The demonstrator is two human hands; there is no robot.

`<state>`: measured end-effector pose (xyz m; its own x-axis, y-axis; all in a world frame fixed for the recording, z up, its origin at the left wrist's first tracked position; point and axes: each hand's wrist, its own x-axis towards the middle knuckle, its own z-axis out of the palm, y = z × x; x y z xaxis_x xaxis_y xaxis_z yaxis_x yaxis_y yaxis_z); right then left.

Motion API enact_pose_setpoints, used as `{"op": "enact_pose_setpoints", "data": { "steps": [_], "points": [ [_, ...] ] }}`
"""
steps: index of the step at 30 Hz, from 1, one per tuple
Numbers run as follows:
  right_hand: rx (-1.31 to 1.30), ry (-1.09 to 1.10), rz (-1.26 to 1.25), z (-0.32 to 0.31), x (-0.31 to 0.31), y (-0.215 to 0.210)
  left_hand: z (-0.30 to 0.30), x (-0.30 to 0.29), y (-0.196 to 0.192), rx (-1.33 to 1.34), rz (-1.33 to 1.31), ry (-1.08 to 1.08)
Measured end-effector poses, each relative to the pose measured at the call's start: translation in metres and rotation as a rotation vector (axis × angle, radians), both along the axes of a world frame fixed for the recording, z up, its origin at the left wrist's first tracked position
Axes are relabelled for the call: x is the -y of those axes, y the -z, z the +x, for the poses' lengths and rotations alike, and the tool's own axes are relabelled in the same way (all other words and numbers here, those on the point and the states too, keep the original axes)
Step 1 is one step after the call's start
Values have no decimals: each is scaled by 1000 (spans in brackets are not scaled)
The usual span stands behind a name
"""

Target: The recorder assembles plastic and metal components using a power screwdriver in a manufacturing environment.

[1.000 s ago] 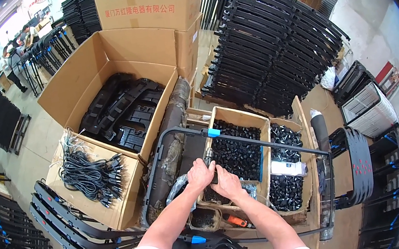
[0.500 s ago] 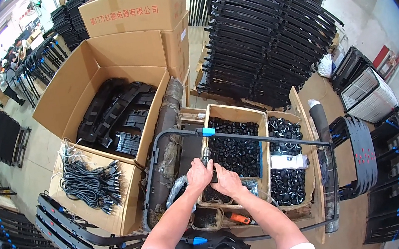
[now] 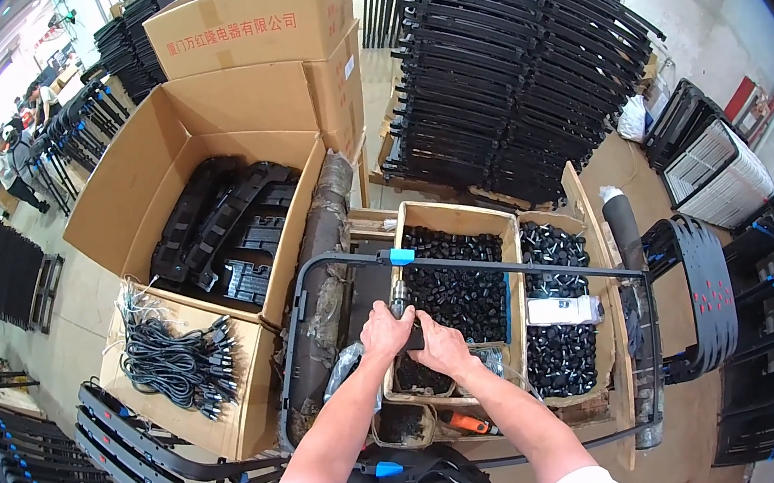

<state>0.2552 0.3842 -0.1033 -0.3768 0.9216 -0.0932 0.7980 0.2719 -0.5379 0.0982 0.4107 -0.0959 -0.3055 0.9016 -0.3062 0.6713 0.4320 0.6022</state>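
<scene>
A power drill (image 3: pixel 400 292) is gripped between both of my hands, its metal chuck facing away from me. My left hand (image 3: pixel 387 328) closes round its body from the left. On the right, my right hand (image 3: pixel 440 346) wraps its dark handle. The chuck end lies just below a blue clip (image 3: pixel 402 256) on the far bar of a black rectangular frame (image 3: pixel 528 271); whether the bit touches the bar I cannot tell. This frame spans the wooden bench, its near bar close to my waist with another blue clip (image 3: pixel 389 469) on it.
Under the frame, wooden bins (image 3: pixel 508 225) hold many small black parts. A white packet (image 3: pixel 558 311) lies on the right bin. Nearby are an orange-handled tool (image 3: pixel 466 422), plastic-wrapped rolls (image 3: pixel 322 240), bundled black cables (image 3: pixel 183 361), a carton (image 3: pixel 121 188) of black parts and stacked frames (image 3: pixel 503 80).
The view has shifted very slightly. Both hands keep hold of the drill in nearly the same place, below the blue clip.
</scene>
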Motion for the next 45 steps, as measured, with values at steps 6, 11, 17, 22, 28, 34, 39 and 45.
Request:
{"op": "enact_pose_setpoints", "data": {
  "steps": [6, 11, 17, 22, 28, 34, 39, 45],
  "points": [
    [-10, 7, -36, -1, -7, -3, -2, -7, 3, -13, -23, -9],
    [-9, 1, -33, 3, -13, -1, 0, -14, 2, -12, -32, 4],
    [-27, -6, -20, 2, -22, -9, 0, -21, 4, -19, -15, -1],
    [16, -49, 38, -1, -15, -1, -1, -20, 7, -1, 9, -19],
    [-16, -72, 70, -2, -7, -5, -3, -16, 5, 8, -15, 9],
    [8, -53, 28, -9, 0, -11, -9, -11, 8, 20, -24, 15],
    [37, -43, 10, -8, 3, -15, -10, -8, 3, 37, -14, 44],
    [59, -34, -15, -11, 10, -18, -14, -3, 7, 45, -16, 64]
  ]
}}
